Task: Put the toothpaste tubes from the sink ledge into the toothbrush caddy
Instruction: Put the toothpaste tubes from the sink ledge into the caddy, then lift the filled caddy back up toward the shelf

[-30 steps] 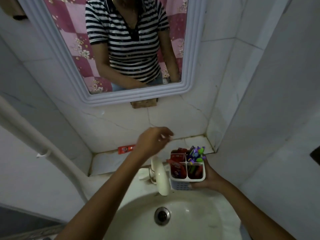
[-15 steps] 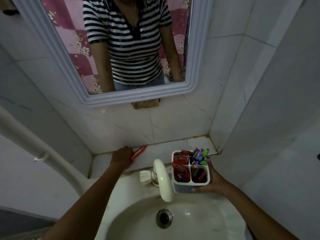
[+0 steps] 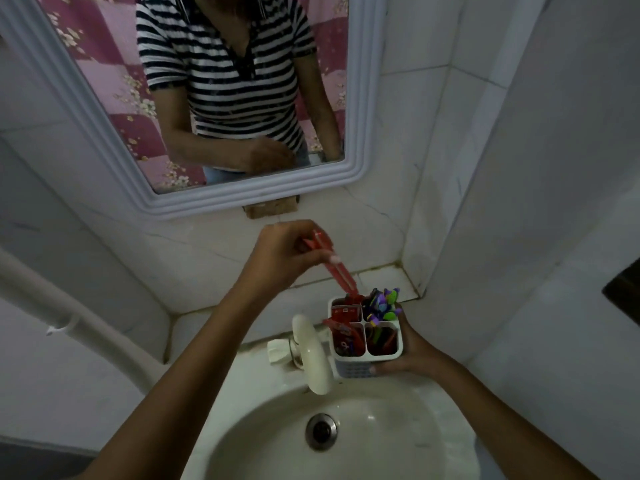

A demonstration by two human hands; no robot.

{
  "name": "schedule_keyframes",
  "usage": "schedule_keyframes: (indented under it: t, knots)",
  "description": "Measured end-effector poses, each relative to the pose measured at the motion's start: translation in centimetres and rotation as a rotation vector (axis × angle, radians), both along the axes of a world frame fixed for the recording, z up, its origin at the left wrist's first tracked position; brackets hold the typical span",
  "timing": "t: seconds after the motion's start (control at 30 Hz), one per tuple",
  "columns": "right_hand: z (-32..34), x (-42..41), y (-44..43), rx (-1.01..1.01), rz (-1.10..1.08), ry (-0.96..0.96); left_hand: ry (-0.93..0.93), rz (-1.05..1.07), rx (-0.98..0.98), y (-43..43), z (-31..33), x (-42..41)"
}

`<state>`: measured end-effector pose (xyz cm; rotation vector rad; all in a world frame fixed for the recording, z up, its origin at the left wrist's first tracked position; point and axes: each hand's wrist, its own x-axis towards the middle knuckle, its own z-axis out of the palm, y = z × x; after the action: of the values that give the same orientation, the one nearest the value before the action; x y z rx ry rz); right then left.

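Observation:
My left hand (image 3: 284, 252) grips a red toothpaste tube (image 3: 341, 277) by its upper end, tilted, with its lower tip inside the back-left compartment of the white toothbrush caddy (image 3: 363, 360). My right hand (image 3: 410, 351) holds the caddy from its right side, above the sink's back rim. Other red tubes (image 3: 346, 332) stand in the left compartments. Colourful toothbrushes (image 3: 382, 304) fill the back-right compartment. The white tiled sink ledge (image 3: 207, 327) behind the sink shows no other tube.
A white tap (image 3: 311, 355) curves over the basin just left of the caddy. The sink (image 3: 398, 445) with its metal drain (image 3: 321, 432) lies below. A white-framed mirror (image 3: 360, 133) hangs above the ledge. A white pipe (image 3: 69, 323) runs down the left wall. Tiled walls close in at the right.
My left hand reached to the ledge, took the red tube lying there, and carried it up and right to the caddy. The caddy stayed in my right hand.

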<state>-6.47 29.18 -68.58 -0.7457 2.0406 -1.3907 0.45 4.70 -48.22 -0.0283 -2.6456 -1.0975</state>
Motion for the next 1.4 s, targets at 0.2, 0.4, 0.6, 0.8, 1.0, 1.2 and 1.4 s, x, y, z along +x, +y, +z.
schedule_keyframes:
  t: [0.2, 0.4, 0.6, 0.8, 1.0, 1.2, 1.4]
  knots:
    - [-0.4, -0.2, -0.2, 0.014, 0.006, 0.002, -0.071, -0.198, -0.220, 4.9, -1.2, -0.9]
    - [-0.6, -0.4, -0.3, 0.058, 0.005, 0.014, -0.229, -0.339, -0.570, 8.2, -6.0, -1.6]
    - [-1.0, -0.7, -0.5, 0.085, 0.002, 0.061, -0.131, -0.331, -0.692, 8.6, -7.3, -0.8]
    - [-0.5, -0.5, -0.7, -0.067, 0.109, 0.095, -0.178, -0.003, -0.264, 3.4, -4.9, 0.5]
    - [3.3, 0.6, -0.4, -0.191, -0.202, 0.115, -0.400, 0.035, -0.213, 0.2, -2.8, 2.8]
    - [16.8, -1.5, -2.0, -0.537, -0.289, 0.243, -0.182, -0.041, 0.078, 2.5, 4.6, 3.8]
    - [36.9, -1.4, -2.7, -0.897, -0.412, 0.420, 0.232, -0.169, 0.111, 3.1, 20.7, 4.9]
